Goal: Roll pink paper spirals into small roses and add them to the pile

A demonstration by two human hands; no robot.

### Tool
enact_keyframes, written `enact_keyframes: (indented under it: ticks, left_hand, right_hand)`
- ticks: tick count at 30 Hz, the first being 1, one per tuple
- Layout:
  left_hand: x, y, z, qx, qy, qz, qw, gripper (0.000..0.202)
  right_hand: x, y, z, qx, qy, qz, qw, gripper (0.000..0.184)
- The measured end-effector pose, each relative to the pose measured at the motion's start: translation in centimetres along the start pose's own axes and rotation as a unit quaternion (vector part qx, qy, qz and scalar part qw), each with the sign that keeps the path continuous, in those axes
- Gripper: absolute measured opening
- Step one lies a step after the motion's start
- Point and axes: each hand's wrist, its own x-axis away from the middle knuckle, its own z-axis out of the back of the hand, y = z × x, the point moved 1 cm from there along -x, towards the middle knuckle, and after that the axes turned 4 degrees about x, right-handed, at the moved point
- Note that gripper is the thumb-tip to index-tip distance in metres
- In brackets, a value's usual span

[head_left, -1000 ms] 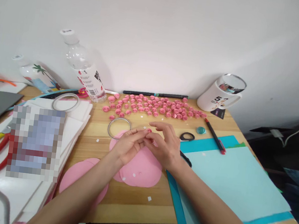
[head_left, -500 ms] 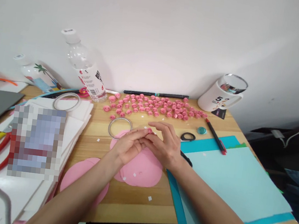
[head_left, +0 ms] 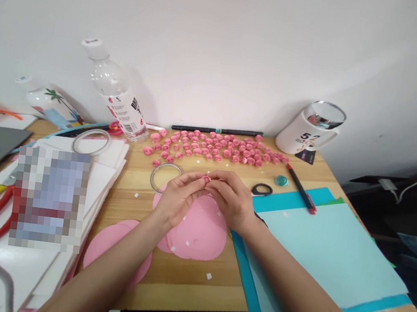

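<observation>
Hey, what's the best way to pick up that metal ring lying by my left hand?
Pinch the metal ring by its thin rim from above, on the far left side, clear of the left hand. It lies flat on the table, so thumb inside the hoop, finger outside probably works best.

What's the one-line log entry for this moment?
left hand: pinching pink paper roll | right hand: pinching same roll | below: pink paper circle | behind: cluster of pink rolls
</observation>
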Motion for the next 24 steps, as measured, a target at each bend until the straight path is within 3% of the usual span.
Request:
enact_keyframes:
  ticks: [5,8,13,16,24]
  left_hand:
    - [0.1,0.2,-0.2,-0.017,0.011,-0.027,0.999,0.013]
    - [0.1,0.1,-0.2,-0.004,0.013,-0.027,1.000,0.013]
    - [0.1,-0.1,-0.2,0.000,0.032,-0.062,0.998,0.015]
    - [0.1,-0.1,-0.2,-0.020,0.054,-0.085,0.995,0.015]
    - [0.2,0.2,-0.3,-0.142,0.115,-0.137,0.974,0.015]
  right_hand:
    - [-0.5,-0.1,0.1,-0.055,0.008,-0.069,0.996,0.009]
    - [-0.6,-0.2,0.1,-0.124,0.002,-0.148,0.981,0.007]
    - [-0.5,-0.4,-0.3,-0.302,-0.027,-0.346,0.888,0.020]
    - [-0.7,-0.6,-0.3,-0.349,-0.057,-0.380,0.855,0.024]
    - [-1.1,-0.9,0.3,-0.380,-0.065,-0.425,0.819,0.025]
